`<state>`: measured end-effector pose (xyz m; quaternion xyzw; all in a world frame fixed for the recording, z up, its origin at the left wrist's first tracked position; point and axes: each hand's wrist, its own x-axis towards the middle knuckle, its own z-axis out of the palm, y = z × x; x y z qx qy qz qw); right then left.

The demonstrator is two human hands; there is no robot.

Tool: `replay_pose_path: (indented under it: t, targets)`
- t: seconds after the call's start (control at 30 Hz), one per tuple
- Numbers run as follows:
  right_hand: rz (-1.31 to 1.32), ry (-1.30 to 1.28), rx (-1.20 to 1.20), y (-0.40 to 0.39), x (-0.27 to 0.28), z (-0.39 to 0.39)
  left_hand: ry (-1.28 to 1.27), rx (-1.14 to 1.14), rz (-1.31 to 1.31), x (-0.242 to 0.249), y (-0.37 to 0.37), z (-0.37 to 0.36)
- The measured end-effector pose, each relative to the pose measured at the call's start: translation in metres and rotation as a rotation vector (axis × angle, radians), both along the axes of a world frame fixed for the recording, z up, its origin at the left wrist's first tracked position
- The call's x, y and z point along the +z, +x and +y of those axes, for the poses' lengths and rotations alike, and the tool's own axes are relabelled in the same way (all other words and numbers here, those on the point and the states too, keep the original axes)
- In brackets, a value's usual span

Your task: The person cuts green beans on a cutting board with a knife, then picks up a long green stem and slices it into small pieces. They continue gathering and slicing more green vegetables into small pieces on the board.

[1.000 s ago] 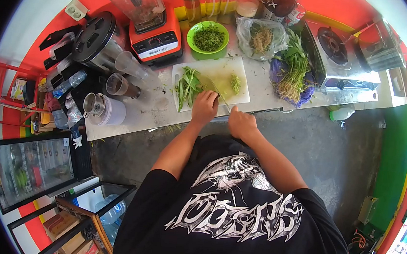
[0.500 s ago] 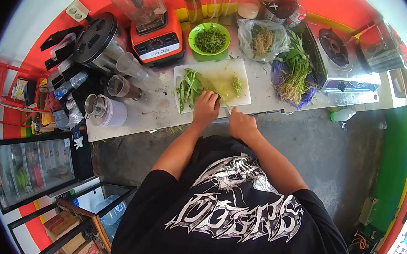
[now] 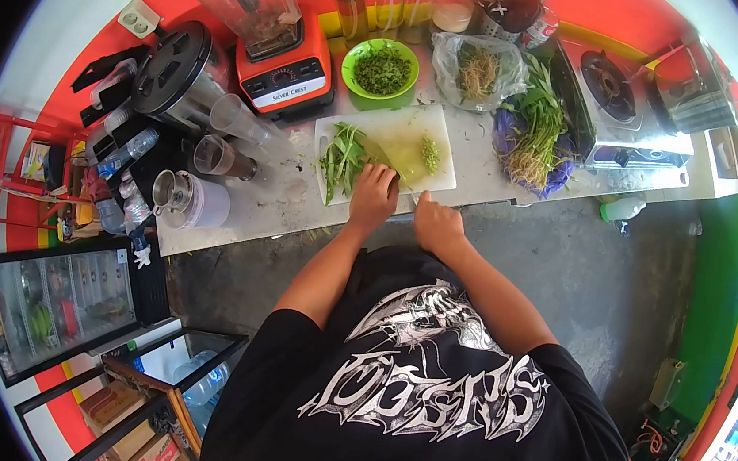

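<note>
On a white cutting board [image 3: 397,126] at the counter's front edge, my left hand [image 3: 374,197] is closed with its fingers curled down on leafy greens [image 3: 340,158]. My right hand [image 3: 438,225] grips a knife [image 3: 385,156] by its handle, which is mostly hidden. The blade slants up and left across the board, close beside the left fingertips. A small pile of chopped green pieces [image 3: 430,155] lies on the board to the right of the blade. Behind the board, a lime-green bowl [image 3: 379,98] holds chopped dark greens.
A red blender [image 3: 281,80] and a black-lidded container [image 3: 171,74] stand at the back left. Clear cups [image 3: 216,158] and a steel-rimmed jug [image 3: 202,206] are left of the board. Bundled greens with roots [image 3: 533,140], a plastic bag [image 3: 454,83] and a stove [image 3: 630,153] are to the right.
</note>
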<state>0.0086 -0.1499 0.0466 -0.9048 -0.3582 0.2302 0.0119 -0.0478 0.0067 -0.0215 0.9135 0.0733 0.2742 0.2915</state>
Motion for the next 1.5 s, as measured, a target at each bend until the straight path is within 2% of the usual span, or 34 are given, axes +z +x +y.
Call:
replay_pose_path:
  t: [0.1, 0.17, 0.4, 0.5, 0.6, 0.67, 0.87, 0.97, 1.17, 1.3, 1.37, 1.5]
  targets:
    - [-0.038, -0.03, -0.039, 0.0, -0.022, -0.004, -0.003, 0.01, -0.026, -0.007, 0.002, 0.001]
    - [-0.031, 0.077, -0.081, 0.006, -0.035, 0.0, -0.001, 0.001, -0.022, -0.005, 0.001, 0.002]
    - [-0.091, 0.089, -0.002, 0.003, -0.021, 0.004, -0.002, 0.011, 0.069, -0.007, -0.001, 0.001]
    - [-0.098, 0.008, -0.011, -0.007, -0.018, -0.003, -0.014, 0.017, -0.026, -0.01, 0.001, 0.001]
    - [-0.033, 0.077, -0.073, -0.002, -0.031, 0.001, -0.021, 0.014, -0.032, -0.008, 0.0, 0.001]
    - [-0.098, 0.137, -0.029, 0.005, -0.03, 0.008, -0.036, 0.009, -0.009, -0.009, -0.001, 0.001]
    - [-0.047, 0.089, -0.023, -0.002, -0.009, 0.008, -0.083, 0.016, 0.01, -0.01, -0.002, 0.0]
    - [0.001, 0.048, -0.09, -0.013, -0.014, 0.006, -0.101, 0.028, -0.014, -0.012, -0.001, 0.0]
    - [-0.006, 0.107, -0.034, 0.008, -0.021, 0.022, -0.139, -0.008, -0.004, -0.005, -0.004, 0.0]
    - [0.043, 0.069, -0.039, 0.003, -0.011, 0.019, -0.123, 0.009, -0.016, -0.006, -0.003, 0.0]
    - [-0.041, 0.028, -0.023, -0.008, -0.013, 0.013, -0.13, 0.007, 0.0, -0.007, -0.004, 0.001]
    - [-0.006, 0.067, -0.061, -0.001, -0.024, 0.023, -0.141, -0.021, 0.02, -0.004, -0.003, 0.003]
